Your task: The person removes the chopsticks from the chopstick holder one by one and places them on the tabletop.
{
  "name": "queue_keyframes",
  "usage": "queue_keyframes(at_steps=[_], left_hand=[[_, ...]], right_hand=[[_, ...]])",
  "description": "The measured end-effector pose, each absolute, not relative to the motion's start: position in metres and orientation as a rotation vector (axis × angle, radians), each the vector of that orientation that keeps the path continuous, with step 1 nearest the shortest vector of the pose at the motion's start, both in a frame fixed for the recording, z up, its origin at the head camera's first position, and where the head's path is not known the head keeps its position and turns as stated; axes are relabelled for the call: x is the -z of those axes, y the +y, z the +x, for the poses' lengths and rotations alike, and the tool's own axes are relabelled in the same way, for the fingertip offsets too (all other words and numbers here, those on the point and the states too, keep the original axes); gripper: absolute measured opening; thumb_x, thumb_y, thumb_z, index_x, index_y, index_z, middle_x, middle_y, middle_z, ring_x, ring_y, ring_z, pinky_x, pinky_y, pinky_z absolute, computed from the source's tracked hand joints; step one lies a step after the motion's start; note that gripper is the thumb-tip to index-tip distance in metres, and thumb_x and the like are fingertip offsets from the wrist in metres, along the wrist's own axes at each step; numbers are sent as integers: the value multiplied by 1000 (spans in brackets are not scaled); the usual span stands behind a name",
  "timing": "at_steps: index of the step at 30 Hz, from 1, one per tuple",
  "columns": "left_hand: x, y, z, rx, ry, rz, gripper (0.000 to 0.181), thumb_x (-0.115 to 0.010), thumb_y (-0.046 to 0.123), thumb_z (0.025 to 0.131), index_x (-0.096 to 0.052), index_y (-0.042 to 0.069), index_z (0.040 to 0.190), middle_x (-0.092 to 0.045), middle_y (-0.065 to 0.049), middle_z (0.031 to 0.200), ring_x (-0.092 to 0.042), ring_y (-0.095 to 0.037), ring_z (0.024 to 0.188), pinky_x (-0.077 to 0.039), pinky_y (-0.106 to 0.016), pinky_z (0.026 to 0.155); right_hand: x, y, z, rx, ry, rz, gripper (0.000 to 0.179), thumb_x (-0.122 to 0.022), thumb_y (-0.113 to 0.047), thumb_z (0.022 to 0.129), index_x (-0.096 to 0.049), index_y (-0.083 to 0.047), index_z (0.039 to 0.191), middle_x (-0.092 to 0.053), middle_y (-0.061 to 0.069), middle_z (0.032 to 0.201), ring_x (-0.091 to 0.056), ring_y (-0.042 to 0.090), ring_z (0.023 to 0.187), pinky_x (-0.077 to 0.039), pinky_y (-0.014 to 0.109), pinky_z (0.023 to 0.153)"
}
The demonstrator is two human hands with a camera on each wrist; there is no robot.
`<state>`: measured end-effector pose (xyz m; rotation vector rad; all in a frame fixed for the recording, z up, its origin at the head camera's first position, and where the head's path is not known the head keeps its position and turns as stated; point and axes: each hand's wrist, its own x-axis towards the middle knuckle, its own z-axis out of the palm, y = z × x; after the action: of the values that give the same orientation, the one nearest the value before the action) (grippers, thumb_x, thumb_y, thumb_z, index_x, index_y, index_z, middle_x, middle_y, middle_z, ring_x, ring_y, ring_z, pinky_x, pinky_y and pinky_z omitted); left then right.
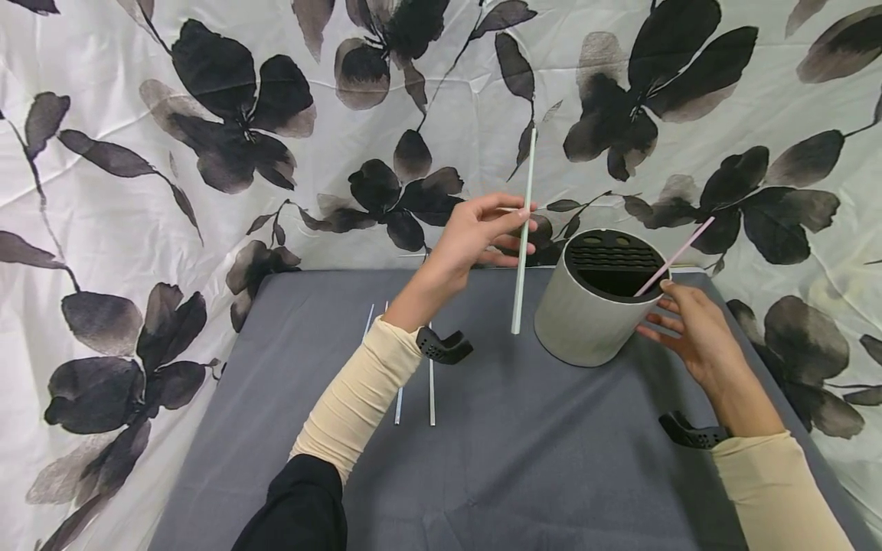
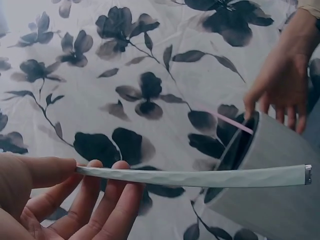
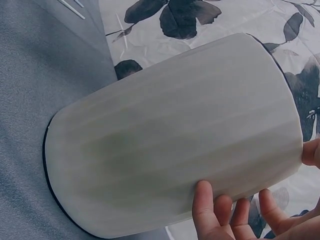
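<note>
My left hand (image 1: 475, 236) pinches a pale green chopstick (image 1: 521, 279) near its thin upper end. The chopstick hangs nearly upright over the table, left of the utensil holder (image 1: 579, 325), its wider end with a silver cap (image 2: 308, 174) pointing down. The holder is a light grey cylinder with a black slotted top and stands on the table. A pink chopstick (image 1: 678, 254) leans out of its open front compartment toward the right; its lower part is hidden inside. At the holder's right side, my right hand (image 1: 703, 337) grips it, thumb at the rim and fingers against the wall (image 3: 170, 135).
Several thin chopsticks (image 1: 432, 394) lie on the grey tablecloth (image 1: 482, 459) left of centre, partly hidden behind my left forearm. A white cloth with dark flowers (image 1: 386, 138) hangs behind the table's back edge. Black wrist bands (image 1: 444, 348) are on both wrists.
</note>
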<state>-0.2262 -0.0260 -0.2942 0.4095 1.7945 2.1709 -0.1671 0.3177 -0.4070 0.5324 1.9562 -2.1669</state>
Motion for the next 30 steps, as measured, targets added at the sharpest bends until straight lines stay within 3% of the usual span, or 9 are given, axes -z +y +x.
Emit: queue_keyframes(at_steps=[13, 18, 22, 30], left_hand=[[356, -79, -215, -2026, 2013, 121, 29, -71, 21, 101, -71, 6, 126, -76, -2, 95, -79, -33, 87, -65, -33, 67], [377, -99, -207, -1997, 2077, 32, 28, -71, 21, 101, -72, 7, 126, -77, -11, 103, -79, -24, 79, -65, -32, 65], [391, -115, -198, -1977, 2097, -23, 26, -70, 21, 102, -72, 8, 125, -75, -21, 116, -79, -24, 80, -64, -30, 63], [414, -145, -183, -1892, 2155, -103, 32, -71, 25, 101, -72, 7, 128, -77, -18, 114, -78, -18, 76, -63, -28, 62]], right_hand=[[409, 320, -166, 2164, 1947, 545, 36, -64, -49, 102, -44, -27, 122, -41, -3, 121, -62, 12, 98, -65, 31, 78], [408, 317, -164, 2162, 1962, 538, 36, -64, -49, 102, -44, -27, 122, -41, -3, 121, -60, 13, 100, -65, 31, 78], [408, 315, -161, 2162, 1975, 535, 36, -64, -49, 102, -44, -27, 122, -41, -3, 121, -59, 15, 102, -65, 31, 78], [408, 312, -153, 2175, 1969, 553, 36, -64, -50, 102, -44, -27, 122, -41, -3, 120, -59, 14, 101, -65, 30, 77]])
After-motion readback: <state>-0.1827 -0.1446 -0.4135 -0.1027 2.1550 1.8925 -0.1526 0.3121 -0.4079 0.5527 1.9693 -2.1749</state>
